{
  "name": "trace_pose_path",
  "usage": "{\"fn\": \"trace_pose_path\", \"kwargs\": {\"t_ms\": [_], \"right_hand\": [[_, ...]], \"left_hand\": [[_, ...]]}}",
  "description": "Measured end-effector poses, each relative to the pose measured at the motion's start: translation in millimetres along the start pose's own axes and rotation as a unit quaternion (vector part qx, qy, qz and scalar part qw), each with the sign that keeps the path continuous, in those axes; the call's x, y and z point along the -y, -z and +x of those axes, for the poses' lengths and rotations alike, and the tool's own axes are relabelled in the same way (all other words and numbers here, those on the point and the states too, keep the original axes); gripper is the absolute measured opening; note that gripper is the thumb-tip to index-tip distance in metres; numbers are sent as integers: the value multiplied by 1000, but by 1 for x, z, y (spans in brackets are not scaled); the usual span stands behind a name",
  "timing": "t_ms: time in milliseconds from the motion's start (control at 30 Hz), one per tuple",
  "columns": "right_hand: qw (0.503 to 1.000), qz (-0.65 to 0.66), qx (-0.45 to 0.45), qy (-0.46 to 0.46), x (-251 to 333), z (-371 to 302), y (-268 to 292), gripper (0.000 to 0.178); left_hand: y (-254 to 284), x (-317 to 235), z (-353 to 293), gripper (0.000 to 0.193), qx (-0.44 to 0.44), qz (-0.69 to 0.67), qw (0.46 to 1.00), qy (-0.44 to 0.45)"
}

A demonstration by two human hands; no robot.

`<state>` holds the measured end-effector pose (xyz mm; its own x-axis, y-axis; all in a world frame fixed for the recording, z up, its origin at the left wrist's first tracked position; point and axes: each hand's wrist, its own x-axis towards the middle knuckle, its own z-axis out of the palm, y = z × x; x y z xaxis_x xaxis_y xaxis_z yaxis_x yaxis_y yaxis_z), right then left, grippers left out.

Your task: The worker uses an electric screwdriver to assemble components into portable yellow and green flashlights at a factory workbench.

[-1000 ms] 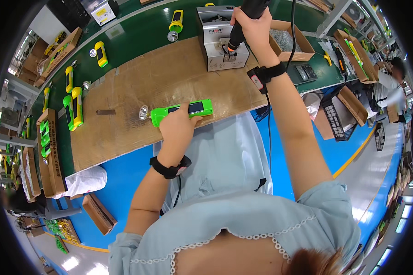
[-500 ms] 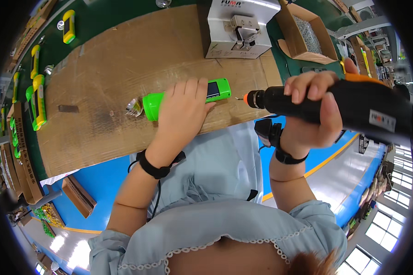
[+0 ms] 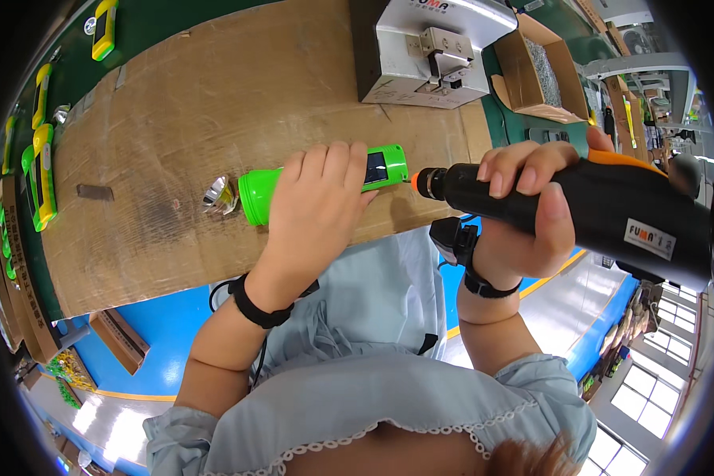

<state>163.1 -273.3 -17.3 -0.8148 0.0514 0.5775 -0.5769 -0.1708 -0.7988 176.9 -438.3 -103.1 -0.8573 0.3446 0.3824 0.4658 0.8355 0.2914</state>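
Observation:
A bright green flashlight (image 3: 255, 197) with a dark rectangular panel lies on the cardboard sheet, its wide head pointing left. My left hand (image 3: 319, 194) is wrapped over its body and holds it down. In my right hand (image 3: 535, 190) is a black electric screwdriver (image 3: 484, 189) with an orange collar, held level. Its tip meets the narrow right end of the flashlight; the exact contact point is too small to make out. A shiny silver reflector cup (image 3: 219, 196) rests beside the flashlight's head.
Cardboard (image 3: 166, 103) covers the green table. A metal screw feeder (image 3: 428, 75) stands at the back, next to an open carton of small screws (image 3: 541, 75). Several yellow-green flashlights (image 3: 44, 174) line the left edge. A small dark strip (image 3: 95, 192) lies on the cardboard.
The screwdriver has moved left, so its tip now reaches the flashlight's right end, where a gap showed before. My left hand keeps its hold. The whole view has shifted slightly.

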Motion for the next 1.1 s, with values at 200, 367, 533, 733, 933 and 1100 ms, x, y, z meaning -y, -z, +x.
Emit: {"fn": "trace_pose_path", "kwargs": {"t_ms": [200, 367, 533, 733, 933, 1100], "right_hand": [[999, 10, -22, -24, 17, 0, -5, 59], [998, -10, -59, -17, 11, 2, -9, 54], [998, 6, -54, -39, 9, 1, -7, 55], [997, 8, -52, -51, 6, -3, -7, 54], [998, 2, -44, -50, 4, -4, -6, 54], [998, 15, -54, -35, 3, -1, -5, 54]], "left_hand": [[0, -3, -2, 51, 5, 3, 1000, 4], [2, -7, -6, 57, 12, 26, 1000, 7], [-4, -13, -17, 61, -1, 55, 998, 8], [-7, -14, -20, 60, -18, 63, 998, 4], [-6, -15, -20, 59, -18, 59, 998, 4], [-6, -14, -19, 58, -19, 62, 998, 4]]}}
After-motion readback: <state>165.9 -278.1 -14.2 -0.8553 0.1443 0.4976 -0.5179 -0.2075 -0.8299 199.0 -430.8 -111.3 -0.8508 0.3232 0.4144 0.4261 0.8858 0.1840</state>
